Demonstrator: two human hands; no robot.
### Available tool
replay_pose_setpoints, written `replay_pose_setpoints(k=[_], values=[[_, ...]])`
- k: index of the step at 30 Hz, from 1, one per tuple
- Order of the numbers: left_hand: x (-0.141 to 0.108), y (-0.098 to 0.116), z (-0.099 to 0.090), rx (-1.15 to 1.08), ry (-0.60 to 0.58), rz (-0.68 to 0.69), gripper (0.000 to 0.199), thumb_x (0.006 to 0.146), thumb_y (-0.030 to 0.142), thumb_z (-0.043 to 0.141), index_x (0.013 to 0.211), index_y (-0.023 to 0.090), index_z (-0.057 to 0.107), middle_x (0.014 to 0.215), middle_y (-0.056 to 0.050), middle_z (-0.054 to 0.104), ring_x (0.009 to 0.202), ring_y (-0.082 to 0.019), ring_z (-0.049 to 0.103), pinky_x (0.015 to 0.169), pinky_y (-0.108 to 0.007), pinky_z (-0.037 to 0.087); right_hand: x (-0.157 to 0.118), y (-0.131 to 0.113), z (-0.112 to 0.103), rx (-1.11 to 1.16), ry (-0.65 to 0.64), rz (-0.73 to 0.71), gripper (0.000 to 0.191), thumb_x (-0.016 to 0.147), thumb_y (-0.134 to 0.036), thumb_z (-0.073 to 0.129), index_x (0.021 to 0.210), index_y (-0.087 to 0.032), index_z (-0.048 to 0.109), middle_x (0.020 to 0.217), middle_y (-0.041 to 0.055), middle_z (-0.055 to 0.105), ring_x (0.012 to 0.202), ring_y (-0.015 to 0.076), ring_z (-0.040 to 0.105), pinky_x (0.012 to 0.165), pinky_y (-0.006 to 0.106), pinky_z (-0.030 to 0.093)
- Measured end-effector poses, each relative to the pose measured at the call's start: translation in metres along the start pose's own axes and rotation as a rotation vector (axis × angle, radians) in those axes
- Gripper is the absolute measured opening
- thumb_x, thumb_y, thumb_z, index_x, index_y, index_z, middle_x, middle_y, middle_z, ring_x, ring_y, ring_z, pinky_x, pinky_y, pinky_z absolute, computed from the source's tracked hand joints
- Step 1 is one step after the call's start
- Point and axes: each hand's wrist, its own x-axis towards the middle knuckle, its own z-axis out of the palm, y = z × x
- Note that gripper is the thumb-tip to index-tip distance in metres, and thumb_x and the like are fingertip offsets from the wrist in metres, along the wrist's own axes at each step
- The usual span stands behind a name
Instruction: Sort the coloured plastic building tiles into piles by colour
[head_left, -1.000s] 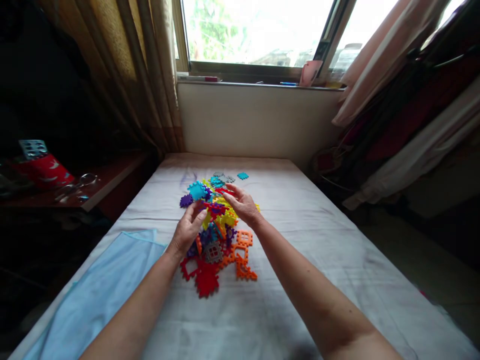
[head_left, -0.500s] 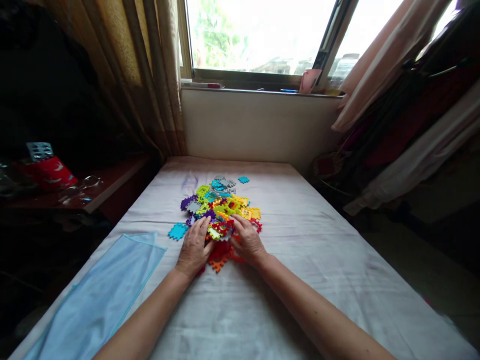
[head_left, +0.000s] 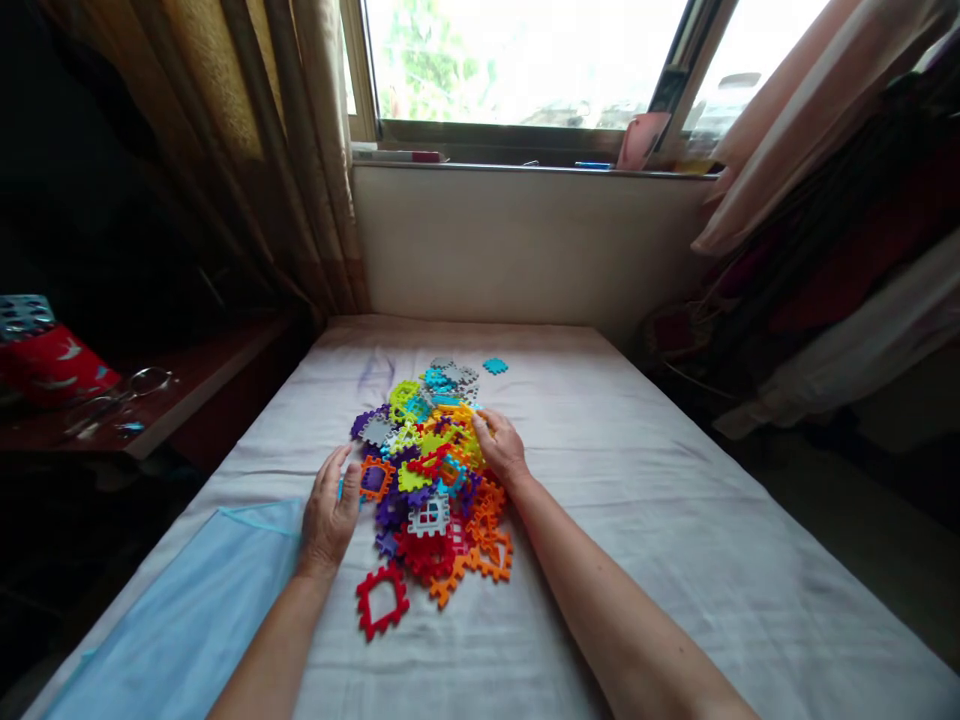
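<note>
A heap of toothed plastic building pieces (head_left: 431, 468) in many colours lies on the white sheet. My left hand (head_left: 328, 510) is at the heap's left side, thumb and fingers apart, next to an orange square frame piece (head_left: 376, 479); a blue piece is partly hidden behind the hand. On the heap's right edge rests my right hand (head_left: 501, 445), fingers stretched out against the yellow pieces (head_left: 472, 450), holding none that I can see. A white window-shaped piece (head_left: 429, 516) lies on red ones. Nearest me is a red square frame (head_left: 363, 606).
A light blue cloth (head_left: 180, 610) covers the sheet at left. One blue piece (head_left: 495, 366) lies apart at the back. On the dark side table (head_left: 187, 390) are a red patterned container (head_left: 56, 365) and scissors (head_left: 150, 380). Clothes (head_left: 832, 230) hang at right.
My hands have parted, the left moving left and the right moving away from me to the yellow pieces. The heap has spread toward me, showing red, orange and white pieces.
</note>
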Motion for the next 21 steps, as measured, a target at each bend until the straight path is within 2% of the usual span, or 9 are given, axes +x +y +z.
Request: replay_pose_setpoints(k=[2,4,5,7,9,11,14,17,21], values=[[-0.002,0.000,0.000,-0.047,0.055,0.013,0.067,0.093,0.065,0.032,0.129,0.015,0.058,0.136,-0.016,0.060,0.131,-0.027,0.053,0.114,-0.041,0.039,0.006,-0.007,0.012,0.101,-0.078,-0.109,0.040,0.096,-0.047,0.043,0.108,-0.024,0.074,0.114,0.0032,0.073,0.113,0.0209,0.065,0.100,0.031,0.047],[-0.003,-0.002,0.000,-0.073,0.085,0.037,0.064,0.095,0.062,0.034,0.128,0.014,0.059,0.135,-0.016,0.060,0.130,-0.026,0.054,0.113,-0.040,0.041,0.023,-0.006,0.010,0.119,-0.108,-0.132,0.042,0.096,-0.050,0.042,0.105,-0.026,0.075,0.110,-0.0001,0.075,0.108,0.0199,0.067,0.095,0.028,0.049],[-0.003,-0.003,0.000,-0.079,0.092,0.049,0.062,0.095,0.060,0.035,0.128,0.014,0.059,0.135,-0.015,0.061,0.130,-0.026,0.054,0.113,-0.040,0.041,0.037,-0.004,0.005,0.095,-0.097,-0.104,0.041,0.095,-0.049,0.043,0.108,-0.026,0.074,0.113,0.0000,0.074,0.109,0.0198,0.066,0.095,0.028,0.049],[-0.004,-0.006,0.001,-0.080,0.102,0.068,0.057,0.097,0.056,0.037,0.129,0.015,0.059,0.136,-0.014,0.060,0.131,-0.024,0.053,0.114,-0.039,0.040,0.070,0.004,-0.009,-0.103,0.006,0.088,0.039,0.097,-0.044,0.041,0.118,-0.028,0.071,0.124,0.0001,0.070,0.118,0.0178,0.061,0.100,0.027,0.046],[-0.005,-0.007,0.002,-0.071,0.114,0.070,0.053,0.098,0.052,0.038,0.131,0.016,0.059,0.139,-0.014,0.058,0.134,-0.023,0.051,0.115,-0.038,0.038,0.107,0.015,-0.022,-0.185,0.064,0.201,0.043,0.096,-0.041,0.044,0.130,-0.024,0.064,0.138,0.0078,0.061,0.130,0.0232,0.052,0.109,0.037,0.039],[-0.007,-0.008,0.003,-0.055,0.137,0.055,0.050,0.099,0.049,0.039,0.133,0.016,0.058,0.142,-0.013,0.055,0.137,-0.022,0.047,0.116,-0.038,0.036,0.140,0.025,-0.025,-0.238,0.096,0.308,0.051,0.096,-0.044,0.044,0.138,-0.019,0.057,0.145,0.0161,0.051,0.136,0.0307,0.045,0.112,0.049,0.033],[-0.010,-0.005,0.003,-0.028,0.159,0.026,0.048,0.100,0.045,0.039,0.135,0.017,0.056,0.148,-0.013,0.049,0.141,-0.022,0.042,0.118,-0.038,0.032,0.176,0.029,-0.009,-0.303,0.074,0.389,0.058,0.096,-0.051,0.040,0.145,-0.021,0.050,0.151,0.0173,0.044,0.140,0.0341,0.039,0.114,0.059,0.023],[-0.012,-0.002,0.002,-0.014,0.156,0.008,0.047,0.101,0.042,0.038,0.138,0.018,0.053,0.153,-0.013,0.044,0.143,-0.021,0.039,0.120,-0.038,0.029,0.195,0.013,0.025,-0.355,-0.094,0.264,0.057,0.097,-0.057,0.034,0.145,-0.031,0.048,0.153,0.0084,0.045,0.140,0.0309,0.038,0.114,0.061,0.020],[-0.013,-0.001,0.002,0.002,0.131,-0.006,0.048,0.101,0.043,0.039,0.139,0.018,0.053,0.154,-0.013,0.043,0.144,-0.022,0.038,0.119,-0.039,0.030,0.192,-0.026,0.065,-0.342,-0.326,-0.040,0.049,0.095,-0.060,0.040,0.133,-0.037,0.060,0.150,0.0016,0.050,0.141,0.0307,0.038,0.113,0.066,0.017]])
